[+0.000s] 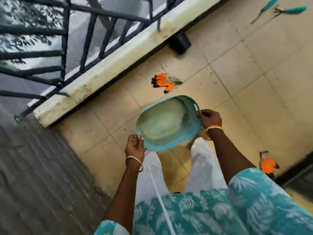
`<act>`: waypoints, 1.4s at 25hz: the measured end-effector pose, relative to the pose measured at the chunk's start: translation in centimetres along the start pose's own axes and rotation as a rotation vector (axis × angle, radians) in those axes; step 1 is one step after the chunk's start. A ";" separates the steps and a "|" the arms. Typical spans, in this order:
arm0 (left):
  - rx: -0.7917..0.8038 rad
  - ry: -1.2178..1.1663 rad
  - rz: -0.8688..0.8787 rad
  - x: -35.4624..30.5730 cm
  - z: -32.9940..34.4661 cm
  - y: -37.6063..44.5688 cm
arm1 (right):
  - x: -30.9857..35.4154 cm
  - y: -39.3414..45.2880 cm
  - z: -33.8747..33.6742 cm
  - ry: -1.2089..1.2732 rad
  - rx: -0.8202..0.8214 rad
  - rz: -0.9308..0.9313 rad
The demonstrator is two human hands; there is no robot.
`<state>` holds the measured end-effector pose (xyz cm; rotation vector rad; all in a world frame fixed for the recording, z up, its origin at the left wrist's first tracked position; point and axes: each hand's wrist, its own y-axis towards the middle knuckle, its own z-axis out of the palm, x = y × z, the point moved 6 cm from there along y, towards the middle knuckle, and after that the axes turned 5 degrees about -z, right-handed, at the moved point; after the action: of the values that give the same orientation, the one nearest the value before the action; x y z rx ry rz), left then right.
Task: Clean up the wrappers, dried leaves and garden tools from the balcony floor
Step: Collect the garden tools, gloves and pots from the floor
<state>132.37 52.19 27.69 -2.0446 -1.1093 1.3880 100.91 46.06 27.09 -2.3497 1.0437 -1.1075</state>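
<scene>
1. Head view: we hold a teal basket [166,122] over the balcony floor [237,68], tipped so its inside faces us. Our left hand [134,146] has its fingers curled round the near rim, and our right hand [210,118] grips the far handle. The basket looks empty, though blur hides fine detail.
2. The orange glove [164,82] lies on the tiles just beyond the basket, ahead and slightly left, fingers pointing towards the low wall [118,65]. Neither hand is clearly nearer; the left looks marginally so.
3. Two teal-handled garden tools [279,10] lie well apart, far ahead to the right, their long axes running roughly left to right.
4. Another orange item [268,165] lies on the floor near our right arm; we cannot tell what it is.
</scene>
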 end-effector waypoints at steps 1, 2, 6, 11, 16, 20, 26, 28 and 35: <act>0.015 0.013 0.020 -1.0 1.8 -1.6 | -1.6 0.1 -2.5 0.060 -0.029 0.058; 0.033 0.024 0.020 -2.1 3.6 -3.3 | -3.4 0.3 -4.9 0.113 -0.047 0.115; 0.094 0.151 0.006 -6.1 11.8 -7.6 | -10.5 2.2 -13.8 0.303 -0.026 0.312; 0.159 0.264 0.013 -9.3 24.3 -7.0 | -13.0 5.5 -26.8 0.449 -0.038 0.387; 0.203 0.155 -0.071 -22.2 35.3 -11.5 | -14.6 10.2 -36.5 0.471 -0.151 0.419; 0.420 0.247 -0.167 -30.5 44.0 -12.0 | -13.6 16.4 -42.0 0.631 -0.194 0.480; 0.674 0.359 -0.319 -42.0 59.0 -14.0 | -10.2 27.3 -49.7 0.849 -0.210 0.544; 0.687 0.327 -0.303 -46.5 63.9 -14.8 | -8.8 31.0 -53.1 0.892 -0.220 0.541; 0.656 0.443 -0.116 -59.5 81.4 -14.6 | -8.3 44.7 -65.0 0.970 -0.325 0.540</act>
<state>42.24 6.11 38.72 -1.6486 -0.4834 0.9888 26.10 22.43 38.87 -1.4520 2.1359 -1.9704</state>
